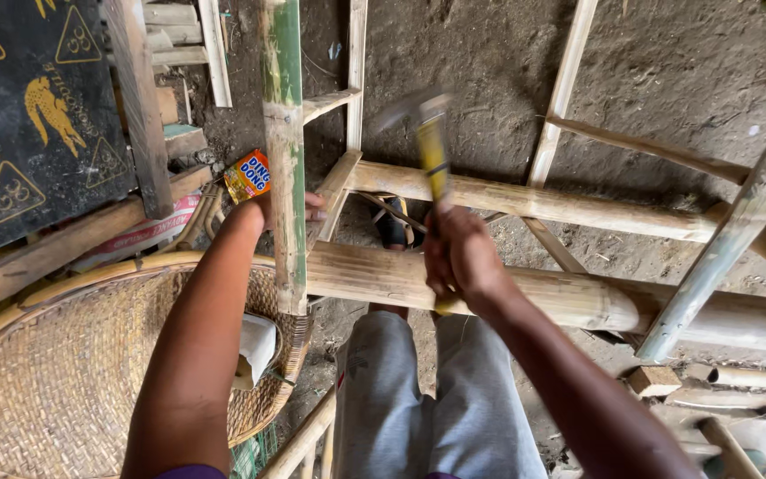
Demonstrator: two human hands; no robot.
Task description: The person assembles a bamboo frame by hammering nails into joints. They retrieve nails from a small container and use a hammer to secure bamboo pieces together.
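Your right hand (458,257) grips a yellow-handled hammer (432,151) low on its handle, raised above the thick bamboo pole (569,297); your left hand (290,208) clasps the upright bamboo post (284,133) beside it. Stiff, likely top-heavy tool.

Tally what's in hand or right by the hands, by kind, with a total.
Hammer, yellow handle, in the right hand: 1
Green-tinged upright bamboo post gripped by the left hand: 1
Thick horizontal bamboo poles by the hands: 2
Woven cane seat: 1
Small orange packet: 1
Total: 6
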